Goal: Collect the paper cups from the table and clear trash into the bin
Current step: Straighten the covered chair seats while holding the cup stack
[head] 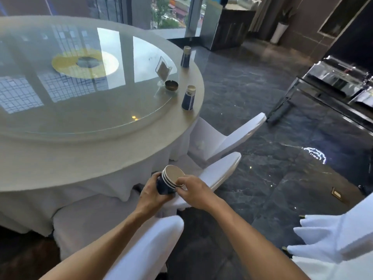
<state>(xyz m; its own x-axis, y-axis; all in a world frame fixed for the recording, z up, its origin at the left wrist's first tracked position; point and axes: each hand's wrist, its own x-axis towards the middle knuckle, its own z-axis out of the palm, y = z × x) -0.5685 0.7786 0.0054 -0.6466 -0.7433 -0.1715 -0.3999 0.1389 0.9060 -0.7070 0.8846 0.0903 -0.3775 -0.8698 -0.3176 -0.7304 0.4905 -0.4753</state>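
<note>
While both hands grasp the nested cup stack, left hand round its body, right hand pinching the rim, the nearest inverted paper cup stands upright ahead and rightward on the table, nearer the right hand.

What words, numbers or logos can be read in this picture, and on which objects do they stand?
None can be read.
Near cup on the table: a pale mark on its blue wall, too blurred.
Far cup: no print can be made out.
Card holder: the insert is too blurred.
Cup stack held by the left hand and right hand: only stripes show.
</note>
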